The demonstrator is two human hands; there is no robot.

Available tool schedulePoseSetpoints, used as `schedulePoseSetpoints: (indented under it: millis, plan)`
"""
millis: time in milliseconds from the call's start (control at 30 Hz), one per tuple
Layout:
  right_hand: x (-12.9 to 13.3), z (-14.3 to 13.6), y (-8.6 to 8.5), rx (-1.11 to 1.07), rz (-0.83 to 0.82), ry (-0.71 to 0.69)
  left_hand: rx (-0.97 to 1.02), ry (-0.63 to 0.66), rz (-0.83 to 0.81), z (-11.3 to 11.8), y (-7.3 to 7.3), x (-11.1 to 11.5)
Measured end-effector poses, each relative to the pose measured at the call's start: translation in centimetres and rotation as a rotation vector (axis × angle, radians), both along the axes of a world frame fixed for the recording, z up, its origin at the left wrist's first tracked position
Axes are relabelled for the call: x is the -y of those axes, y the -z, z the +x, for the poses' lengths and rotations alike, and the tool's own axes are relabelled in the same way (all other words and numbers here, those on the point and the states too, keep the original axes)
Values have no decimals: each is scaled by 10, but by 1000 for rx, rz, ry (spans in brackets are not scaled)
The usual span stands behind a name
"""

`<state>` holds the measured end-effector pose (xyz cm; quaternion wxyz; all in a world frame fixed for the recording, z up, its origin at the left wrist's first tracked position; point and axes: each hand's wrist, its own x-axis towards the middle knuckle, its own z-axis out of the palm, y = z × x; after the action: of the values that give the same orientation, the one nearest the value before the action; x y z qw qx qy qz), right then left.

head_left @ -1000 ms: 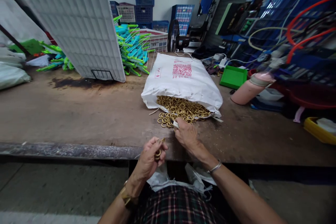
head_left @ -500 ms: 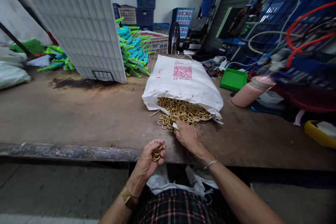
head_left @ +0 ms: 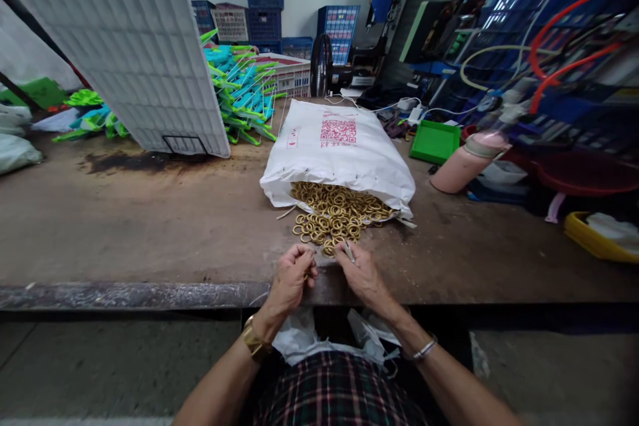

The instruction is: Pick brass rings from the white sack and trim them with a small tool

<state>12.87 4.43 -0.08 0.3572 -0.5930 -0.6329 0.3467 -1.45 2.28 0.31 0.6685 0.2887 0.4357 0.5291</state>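
Dozens of brass-colored rings (head_left: 332, 210) spill from the open mouth of a white woven sack (head_left: 369, 146) onto the brown table (head_left: 150, 229). Left hand (head_left: 291, 279) curled closed around a few of the rings, mostly hidden by fingers. Right hand (head_left: 364, 276) pinched narrow on a small pale tool (head_left: 349, 251), type unclear, just beside the pile's near edge. Green tray (head_left: 434, 142) and pink bottle (head_left: 462, 165) right of sack.
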Motion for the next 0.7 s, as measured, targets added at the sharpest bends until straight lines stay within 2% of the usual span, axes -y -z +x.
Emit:
schedulePoseSetpoints:
  millis: [100, 333, 433, 600, 700]
  plan:
    - [6, 0, -1, -79, -39, 4, -141, 12, 20, 5, 1, -5]
    - [9, 3, -5, -73, -29, -13, -328, 191, -13, 8, 6, -2]
    - [9, 3, -6, -81, -58, -32, -440, 147, 58, 10, 5, 0]
    - [5, 1, -4, -61, -90, -67, -652, 53, 384, 13, 2, 0]
    - [3, 0, -1, -63, -114, -67, -602, 76, 339, 14, 3, 1]
